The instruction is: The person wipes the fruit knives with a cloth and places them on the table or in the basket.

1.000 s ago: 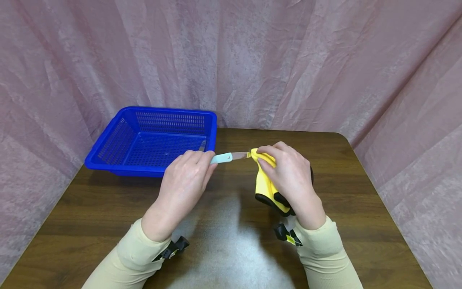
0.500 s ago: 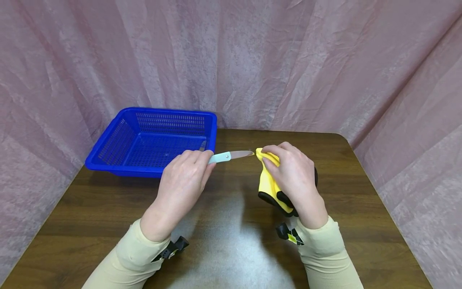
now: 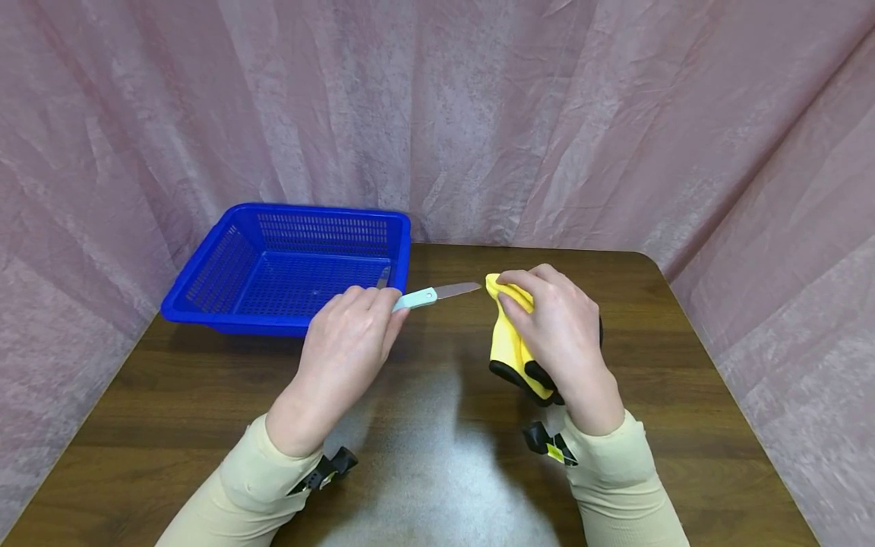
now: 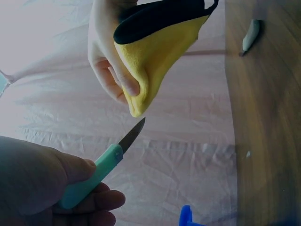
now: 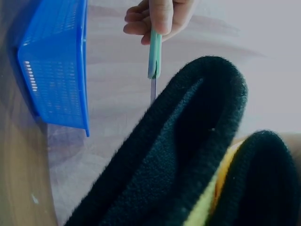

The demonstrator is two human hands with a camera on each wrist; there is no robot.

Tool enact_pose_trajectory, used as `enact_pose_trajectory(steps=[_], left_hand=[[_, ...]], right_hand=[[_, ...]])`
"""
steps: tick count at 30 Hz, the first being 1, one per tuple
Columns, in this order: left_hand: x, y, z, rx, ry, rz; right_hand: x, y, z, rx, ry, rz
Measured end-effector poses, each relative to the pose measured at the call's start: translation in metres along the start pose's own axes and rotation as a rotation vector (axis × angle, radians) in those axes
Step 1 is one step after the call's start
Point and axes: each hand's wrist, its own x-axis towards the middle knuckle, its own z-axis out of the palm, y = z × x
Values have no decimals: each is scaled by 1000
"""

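Observation:
My left hand (image 3: pixel 349 342) grips the mint-green handle of a small knife (image 3: pixel 417 298), its bare blade pointing right. A yellow cloth (image 3: pixel 509 342) with black edging is pinched at its upper corner by my right hand (image 3: pixel 557 327) and hangs in folds. A narrow gap parts the blade tip from the cloth corner in the head view. In the left wrist view, the blade (image 4: pixel 133 134) stands just below the pinched end of the cloth (image 4: pixel 150 61). Dark fuzzy folds of the cloth (image 5: pixel 207 103) fill much of the right wrist view, hiding the blade's end.
A blue plastic basket (image 3: pixel 285 320) stands at the back left, with a metal blade-like piece (image 3: pixel 384 276) at its right side. On the wooden table (image 3: pixel 683 425), a small pale-green object (image 4: pixel 251 35) lies in the left wrist view. Pink curtains (image 3: pixel 478 121) surround the table.
The cloth has come off the blade tip it was wrapped around. My right hand has shifted right and slightly upward with the cloth; my left hand and knife have moved slightly left.

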Motion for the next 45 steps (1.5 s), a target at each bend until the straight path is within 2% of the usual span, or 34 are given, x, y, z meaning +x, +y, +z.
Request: enact_pose_trajectory(steps=[8, 31, 40, 45], left_hand=[[0, -1, 1, 13, 8, 2], [-2, 0, 2, 30, -53, 3], [-3, 2, 1, 2, -102, -31], [-2, 2, 0, 1, -87, -32]], right_hand=[[0, 1, -3, 9, 22, 17], [0, 3, -3, 23, 36, 22], [0, 2, -3, 29, 35, 17], [0, 1, -3, 28, 33, 13]])
